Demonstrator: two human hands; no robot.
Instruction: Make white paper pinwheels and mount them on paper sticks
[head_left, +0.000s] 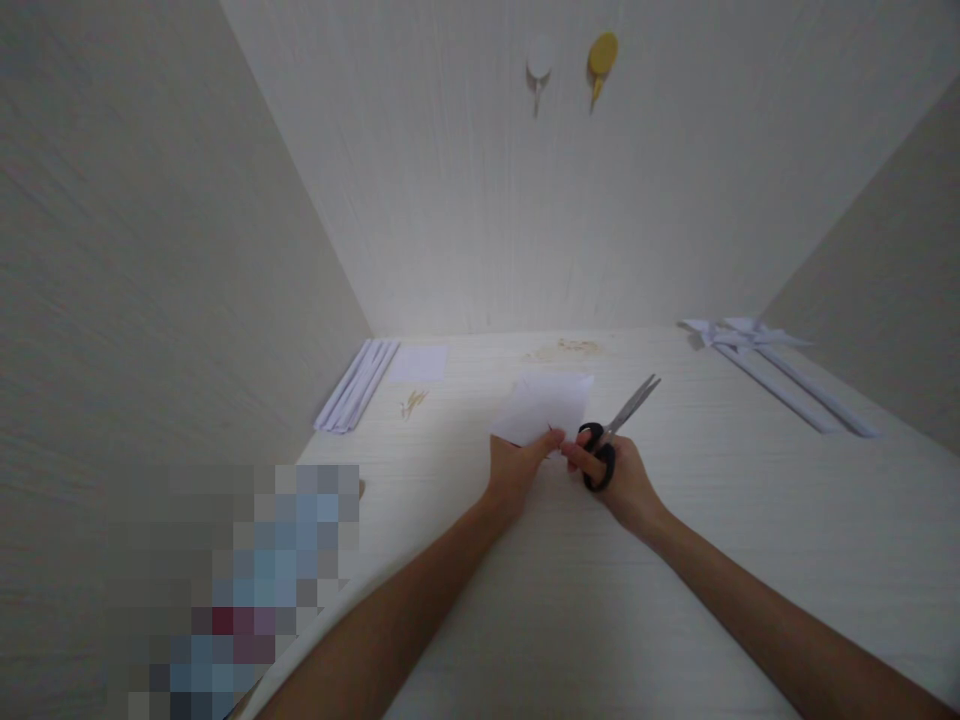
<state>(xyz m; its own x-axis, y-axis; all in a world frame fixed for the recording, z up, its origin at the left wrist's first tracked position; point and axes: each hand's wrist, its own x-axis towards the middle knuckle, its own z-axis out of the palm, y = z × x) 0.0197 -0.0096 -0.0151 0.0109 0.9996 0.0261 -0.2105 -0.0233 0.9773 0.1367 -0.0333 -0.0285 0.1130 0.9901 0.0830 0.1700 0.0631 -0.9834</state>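
Observation:
My left hand [516, 468] pinches the near edge of a white sheet of paper [547, 402] that lies on the pale table [675, 560]. My right hand [622, 480] grips scissors [616, 428] by their black handles. Their metal blades are closed and point up and to the right, away from the paper. The two hands sit close together near the middle of the table.
A bundle of white paper strips [357, 386] and a small white square [418, 362] lie at the back left. Folded white paper pinwheels on long sticks [780, 370] lie at the back right. Two hooks, white [538, 62] and yellow [601, 58], hang on the back wall.

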